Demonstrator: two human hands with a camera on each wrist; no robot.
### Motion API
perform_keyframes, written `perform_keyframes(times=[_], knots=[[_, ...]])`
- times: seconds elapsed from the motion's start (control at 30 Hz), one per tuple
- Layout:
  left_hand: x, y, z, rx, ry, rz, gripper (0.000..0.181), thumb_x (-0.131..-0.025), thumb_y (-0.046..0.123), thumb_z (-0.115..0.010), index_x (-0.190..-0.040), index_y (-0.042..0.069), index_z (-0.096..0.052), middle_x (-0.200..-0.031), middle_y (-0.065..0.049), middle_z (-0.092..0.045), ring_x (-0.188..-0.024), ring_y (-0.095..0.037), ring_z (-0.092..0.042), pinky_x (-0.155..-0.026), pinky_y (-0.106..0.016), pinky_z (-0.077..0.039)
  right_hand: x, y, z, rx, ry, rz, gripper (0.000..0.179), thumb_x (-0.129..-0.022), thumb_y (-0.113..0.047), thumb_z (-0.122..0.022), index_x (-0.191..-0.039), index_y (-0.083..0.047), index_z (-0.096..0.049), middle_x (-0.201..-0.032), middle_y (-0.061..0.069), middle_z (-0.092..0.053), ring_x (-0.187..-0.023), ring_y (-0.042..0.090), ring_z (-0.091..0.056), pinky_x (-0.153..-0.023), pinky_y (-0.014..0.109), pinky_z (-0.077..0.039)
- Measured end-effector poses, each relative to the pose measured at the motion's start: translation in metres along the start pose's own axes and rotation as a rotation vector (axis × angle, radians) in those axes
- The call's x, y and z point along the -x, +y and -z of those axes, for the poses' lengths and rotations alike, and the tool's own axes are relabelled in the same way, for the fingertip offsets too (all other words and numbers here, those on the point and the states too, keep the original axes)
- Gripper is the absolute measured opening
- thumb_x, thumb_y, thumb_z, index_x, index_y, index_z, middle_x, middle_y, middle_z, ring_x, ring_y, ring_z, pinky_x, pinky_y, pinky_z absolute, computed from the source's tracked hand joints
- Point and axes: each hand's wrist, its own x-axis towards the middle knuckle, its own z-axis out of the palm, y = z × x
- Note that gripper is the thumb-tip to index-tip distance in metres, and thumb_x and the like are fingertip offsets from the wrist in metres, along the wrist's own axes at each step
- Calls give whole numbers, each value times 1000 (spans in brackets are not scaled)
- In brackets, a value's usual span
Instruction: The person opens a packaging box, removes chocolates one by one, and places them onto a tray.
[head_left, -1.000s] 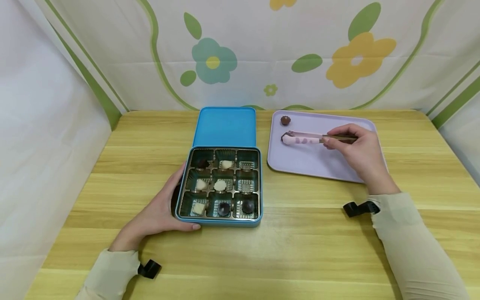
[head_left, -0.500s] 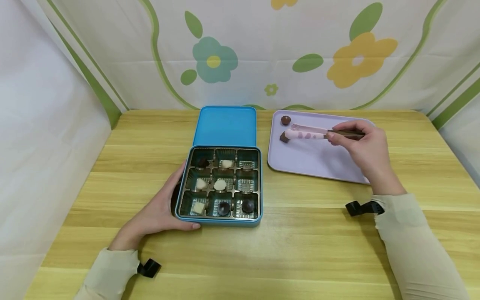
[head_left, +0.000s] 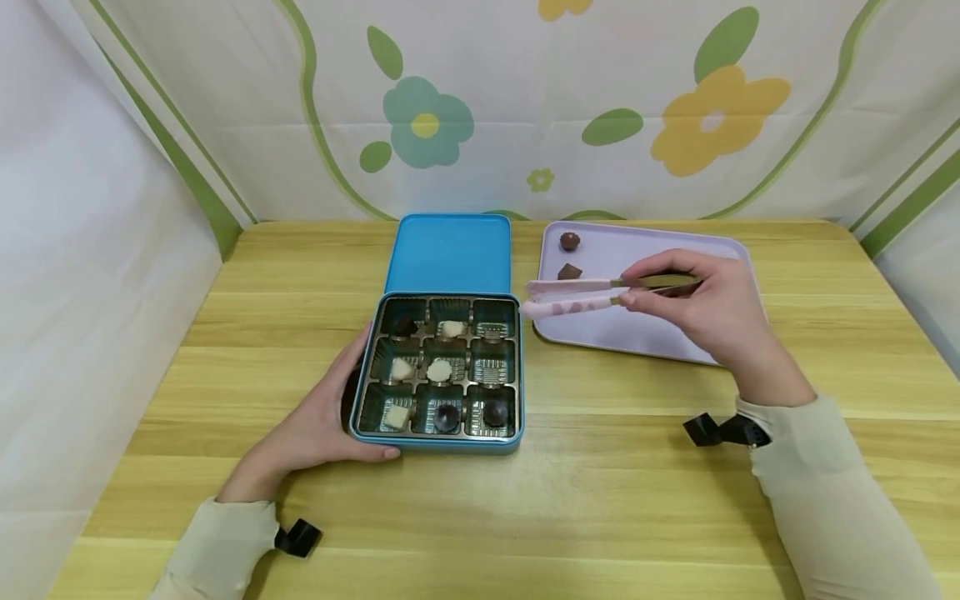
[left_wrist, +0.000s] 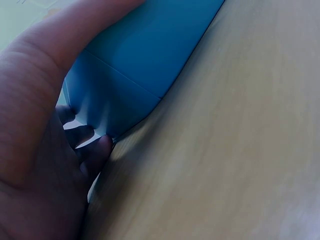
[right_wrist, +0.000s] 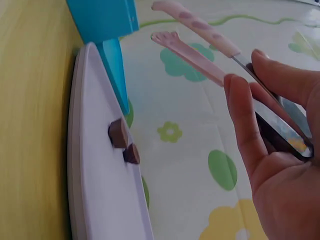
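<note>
Blue square metal tin (head_left: 450, 447) w/ gold 9-slot insert (head_left: 492, 372) sits L of centre; L hand (head_left: 318, 421), thumb spread wide from fingers, grips its near-L corner. R hand (head_left: 716, 308) pinches pink-and-metal tongs (head_left: 577, 307), arms apart, tips nr tin's R rim.

Soft, even light fills the head view, with a faint sheen on the table (head_left: 555, 479) and a mild shadow beside the right sleeve (head_left: 840, 483), while the left wrist view is dimmer and softer (the left hand (left_wrist: 42, 145) is largely shaded) and the right wrist view slightly hazy.
</note>
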Motion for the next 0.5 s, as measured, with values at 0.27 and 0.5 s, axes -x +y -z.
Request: perform_keyframes(times=[0.27,0.5], knots=[[1,0,0,-36,3,12,158,-58,18,-109,-173,41,-3,-182,-1,-8,-165,-38,-12,-127,-75,-13,9,-13,-13,86,-214,112,22,-85,-1,-89,-104,-8,-82,-91,-2,-80,-75,12,-72,-64,22,-59],[2,3,1,-48,1,38,159,-58,21,-109,-174,40,-2,-182,-2,-9,-165,-41,-15,-127,-75,-15,14,-17,-23,84,-327,185,24,-83,-1,-91,-99,-17,-83,-90,-3,-79,-70,13,-68,-58,25,-55]])
